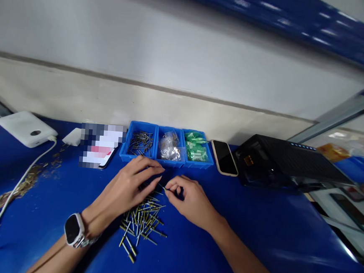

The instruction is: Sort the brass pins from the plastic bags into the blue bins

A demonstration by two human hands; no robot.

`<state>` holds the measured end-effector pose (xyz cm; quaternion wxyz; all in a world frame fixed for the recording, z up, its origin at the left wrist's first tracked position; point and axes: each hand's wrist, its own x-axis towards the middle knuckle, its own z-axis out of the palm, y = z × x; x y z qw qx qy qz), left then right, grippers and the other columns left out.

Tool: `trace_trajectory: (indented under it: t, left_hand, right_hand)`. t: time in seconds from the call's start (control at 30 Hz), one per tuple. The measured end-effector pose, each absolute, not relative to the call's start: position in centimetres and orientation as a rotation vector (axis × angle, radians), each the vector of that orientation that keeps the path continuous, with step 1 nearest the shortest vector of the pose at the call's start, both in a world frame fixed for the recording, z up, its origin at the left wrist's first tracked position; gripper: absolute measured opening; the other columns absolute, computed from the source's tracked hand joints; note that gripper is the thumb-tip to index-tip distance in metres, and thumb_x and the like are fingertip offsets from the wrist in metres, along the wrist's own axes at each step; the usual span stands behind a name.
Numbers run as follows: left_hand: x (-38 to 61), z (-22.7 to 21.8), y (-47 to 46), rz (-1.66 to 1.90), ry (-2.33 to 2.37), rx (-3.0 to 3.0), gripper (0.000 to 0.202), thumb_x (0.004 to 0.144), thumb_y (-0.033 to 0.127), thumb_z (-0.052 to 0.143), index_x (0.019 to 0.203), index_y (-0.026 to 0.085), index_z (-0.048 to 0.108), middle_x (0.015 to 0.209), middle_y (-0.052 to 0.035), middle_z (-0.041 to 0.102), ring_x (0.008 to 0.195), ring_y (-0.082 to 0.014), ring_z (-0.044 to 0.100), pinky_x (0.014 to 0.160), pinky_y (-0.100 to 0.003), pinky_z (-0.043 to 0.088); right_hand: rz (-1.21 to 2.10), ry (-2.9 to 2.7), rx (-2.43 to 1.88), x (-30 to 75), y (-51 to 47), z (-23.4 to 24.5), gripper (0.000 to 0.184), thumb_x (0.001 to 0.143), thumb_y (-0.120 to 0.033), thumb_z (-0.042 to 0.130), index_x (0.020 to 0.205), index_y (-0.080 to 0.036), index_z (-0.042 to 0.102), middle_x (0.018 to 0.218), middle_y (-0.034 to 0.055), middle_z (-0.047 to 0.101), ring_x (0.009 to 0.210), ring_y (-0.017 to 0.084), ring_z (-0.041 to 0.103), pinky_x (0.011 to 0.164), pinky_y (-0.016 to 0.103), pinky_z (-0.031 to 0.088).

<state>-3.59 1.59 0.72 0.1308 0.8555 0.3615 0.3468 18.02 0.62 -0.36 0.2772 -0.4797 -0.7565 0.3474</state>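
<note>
Blind rivets (pixel 145 218), heaped on the desk (pixel 185 258) just beside the narrowly parted left hand (pixel 131 182). Best pinched lightly, one at a time, like the one in the right hand (pixel 189 196).

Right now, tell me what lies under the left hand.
A pile of metal pins shows past the lower edge of the left hand, on the blue tabletop. What lies directly beneath the palm is covered, so the pile's full extent can't be seen.

My left hand (pixel 131 181) and right hand (pixel 191 202) are bare; on my left wrist (pixel 92 218), I wear a silvery watch (pixel 80 225) with a black rounded-rectangular face (pixel 72 229) and metal-link band (pixel 88 242).
</note>
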Motion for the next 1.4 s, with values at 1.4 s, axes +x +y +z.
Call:
trace_trajectory:
  t: [1.4]
  left_hand:
    - [-2.1, 0.6, 0.4, 0.978, 0.93, 2.313, 0.021, 0.1, 0.029, 0.052, 0.098, 0.017, 0.069, 0.085, -0.0034, 0.069, 0.075, -0.0137, 0.066, 0.066, -0.025, 0.053]
  right_hand:
    - [0.972, -1.871, -1.126, 18.7, 0.1, 1.7, 0.022, 0.091, -0.03, 0.06, 0.071, -0.02, 0.058, 0.064, -0.0027, 0.056, 0.057, 0.012, 0.05, 0.057, 0.026, 0.039]
